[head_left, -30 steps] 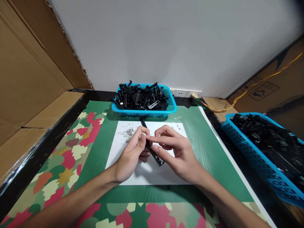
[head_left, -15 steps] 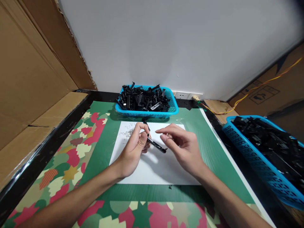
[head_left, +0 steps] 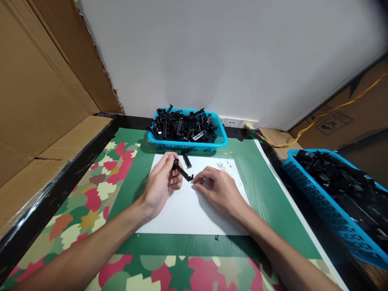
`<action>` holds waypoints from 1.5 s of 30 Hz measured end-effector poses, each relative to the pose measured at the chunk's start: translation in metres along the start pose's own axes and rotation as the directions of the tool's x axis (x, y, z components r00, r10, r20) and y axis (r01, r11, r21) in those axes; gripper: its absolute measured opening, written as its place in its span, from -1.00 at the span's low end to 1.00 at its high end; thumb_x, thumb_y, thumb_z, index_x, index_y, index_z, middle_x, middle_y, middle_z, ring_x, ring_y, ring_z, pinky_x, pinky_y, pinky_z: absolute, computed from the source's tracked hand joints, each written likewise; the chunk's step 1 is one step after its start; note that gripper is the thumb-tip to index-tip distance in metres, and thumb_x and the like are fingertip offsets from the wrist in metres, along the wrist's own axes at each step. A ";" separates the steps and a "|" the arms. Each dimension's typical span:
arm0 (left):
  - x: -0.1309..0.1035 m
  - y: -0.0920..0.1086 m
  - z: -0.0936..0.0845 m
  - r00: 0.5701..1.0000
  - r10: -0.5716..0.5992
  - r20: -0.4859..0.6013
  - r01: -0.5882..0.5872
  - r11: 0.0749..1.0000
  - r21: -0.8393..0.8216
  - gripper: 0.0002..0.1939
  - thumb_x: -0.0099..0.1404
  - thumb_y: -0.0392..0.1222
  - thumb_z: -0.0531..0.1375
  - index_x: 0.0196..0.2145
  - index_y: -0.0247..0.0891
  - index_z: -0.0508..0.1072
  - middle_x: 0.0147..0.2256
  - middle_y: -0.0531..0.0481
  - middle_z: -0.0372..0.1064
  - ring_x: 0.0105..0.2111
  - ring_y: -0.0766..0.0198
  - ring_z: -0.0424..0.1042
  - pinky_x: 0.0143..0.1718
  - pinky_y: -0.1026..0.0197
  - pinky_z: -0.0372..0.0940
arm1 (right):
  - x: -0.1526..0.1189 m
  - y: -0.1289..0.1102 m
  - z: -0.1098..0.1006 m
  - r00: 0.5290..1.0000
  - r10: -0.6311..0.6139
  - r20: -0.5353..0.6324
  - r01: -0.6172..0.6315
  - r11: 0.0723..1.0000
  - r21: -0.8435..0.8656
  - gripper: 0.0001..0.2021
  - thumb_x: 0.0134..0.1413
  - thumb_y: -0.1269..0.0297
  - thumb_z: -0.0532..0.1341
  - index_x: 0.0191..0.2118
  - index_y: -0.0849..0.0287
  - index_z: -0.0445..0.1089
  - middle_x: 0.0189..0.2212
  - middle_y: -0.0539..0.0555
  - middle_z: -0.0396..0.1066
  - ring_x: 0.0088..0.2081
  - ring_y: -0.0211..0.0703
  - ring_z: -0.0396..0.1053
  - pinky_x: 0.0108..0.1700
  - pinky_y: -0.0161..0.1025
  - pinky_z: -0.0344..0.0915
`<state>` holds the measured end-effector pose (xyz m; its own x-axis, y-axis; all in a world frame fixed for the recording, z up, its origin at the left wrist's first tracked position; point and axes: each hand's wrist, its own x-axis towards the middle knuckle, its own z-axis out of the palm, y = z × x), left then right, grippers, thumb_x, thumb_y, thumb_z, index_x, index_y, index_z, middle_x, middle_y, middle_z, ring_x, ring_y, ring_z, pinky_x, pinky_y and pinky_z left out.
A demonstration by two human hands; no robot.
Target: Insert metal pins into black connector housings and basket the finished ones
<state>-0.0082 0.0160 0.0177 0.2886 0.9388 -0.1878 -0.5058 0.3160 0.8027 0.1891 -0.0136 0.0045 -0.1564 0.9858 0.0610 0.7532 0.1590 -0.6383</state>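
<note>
My left hand (head_left: 163,182) grips a narrow black plastic part (head_left: 183,171) between thumb and fingers, its hooked end slanting down to the right. Close to that end is my right hand (head_left: 216,186), thumb and forefinger pinched together; whatever may be between them is too small to make out. Both hands are over a white sheet (head_left: 194,216). Just beyond them, another black plastic part (head_left: 187,160) lies at the sheet's far edge. A scatter of tiny pieces (head_left: 223,166) rests on the sheet behind my right hand.
A blue basket (head_left: 188,145) heaped with black plastic parts stands by the wall. To the right is a larger blue basket (head_left: 330,214) full of dark parts. Cardboard (head_left: 39,101) borders the left side. A yellow cable (head_left: 303,131) runs to a wall socket (head_left: 233,122).
My left hand has shifted left and slightly away, turning the black part. The right hand has moved left and its fingers have closed. Tiny pieces behind the right hand now show.
</note>
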 end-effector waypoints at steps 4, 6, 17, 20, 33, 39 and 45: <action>-0.002 0.000 0.000 0.999 -0.023 0.023 0.022 0.999 0.035 -0.72 0.45 0.06 0.30 -0.14 -0.16 0.39 -0.38 0.11 0.20 -0.54 0.46 0.09 -0.57 0.46 0.02 | 0.000 -0.001 -0.003 0.997 -0.009 0.076 0.008 1.000 0.005 -0.90 0.19 0.44 0.36 -0.26 0.07 0.57 -0.22 0.02 0.57 -0.25 -0.13 0.45 -0.24 -0.23 0.21; -0.002 0.000 -0.001 0.999 -0.027 0.033 0.025 0.998 0.050 -0.72 0.45 0.06 0.30 -0.13 -0.17 0.40 -0.38 0.11 0.18 -0.54 0.47 0.09 -0.57 0.47 0.01 | 0.000 -0.001 -0.008 0.993 -0.039 0.108 0.035 0.999 0.042 -0.88 0.19 0.49 0.33 -0.25 0.11 0.54 -0.21 0.04 0.56 -0.22 -0.13 0.45 -0.20 -0.23 0.22; -0.003 0.001 0.001 0.983 -0.154 0.100 0.136 0.976 0.172 -0.66 0.48 0.13 0.22 -0.24 -0.20 0.36 -0.44 0.13 0.08 -0.55 0.45 -0.03 -0.56 0.44 -0.10 | -0.001 0.004 -0.039 0.997 -0.076 0.027 0.052 0.855 0.517 -0.81 0.38 0.16 0.29 -0.09 0.14 0.59 -0.23 0.09 0.57 -0.27 -0.14 0.39 -0.23 -0.20 0.25; -0.007 0.000 0.004 0.958 -0.249 0.143 0.209 0.946 0.247 -0.63 0.49 0.18 0.19 -0.25 -0.20 0.36 -0.43 0.12 0.08 -0.55 0.45 -0.05 -0.55 0.42 -0.17 | -0.002 0.001 -0.039 0.999 -0.046 0.000 0.036 0.787 0.617 -0.80 0.36 0.13 0.32 -0.15 0.15 0.61 -0.25 0.09 0.58 -0.26 -0.16 0.40 -0.23 -0.22 0.26; -0.008 -0.010 0.000 0.914 -0.305 0.266 0.205 0.916 0.345 -0.52 0.49 0.31 0.10 -0.26 -0.19 0.33 -0.47 0.18 -0.11 -0.57 0.41 -0.19 -0.57 0.33 -0.29 | -0.003 -0.003 -0.031 0.998 -0.012 -0.068 0.053 0.764 0.643 -0.81 0.34 0.13 0.34 -0.12 0.12 0.64 -0.22 0.11 0.60 -0.28 -0.17 0.42 -0.30 -0.26 0.28; -0.007 -0.008 -0.001 0.932 -0.271 0.241 0.193 0.933 0.302 -0.52 0.48 0.33 0.10 -0.26 -0.16 0.27 -0.46 0.18 -0.09 -0.56 0.42 -0.16 -0.57 0.39 -0.26 | -0.005 -0.001 -0.034 0.996 -0.005 -0.084 0.059 0.759 0.648 -0.82 0.29 0.14 0.38 -0.18 0.14 0.64 -0.22 0.13 0.63 -0.30 -0.16 0.45 -0.29 -0.23 0.30; -0.002 -0.008 -0.003 0.946 -0.182 0.266 0.077 0.929 0.363 -0.62 0.47 0.24 0.21 -0.16 -0.12 0.27 -0.38 0.15 0.13 -0.55 0.45 -0.01 -0.60 0.44 -0.19 | -0.005 -0.002 -0.038 0.995 0.054 -0.085 0.015 0.758 0.652 -0.81 0.24 0.13 0.43 -0.21 0.15 0.68 -0.27 0.16 0.66 -0.35 -0.16 0.46 -0.44 -0.27 0.22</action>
<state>-0.0069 0.0122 0.0095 0.5819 0.7946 -0.1731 -0.1527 0.3158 0.9365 0.2130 -0.0171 0.0348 -0.0607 0.9939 0.0917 0.1517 0.1000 -0.9833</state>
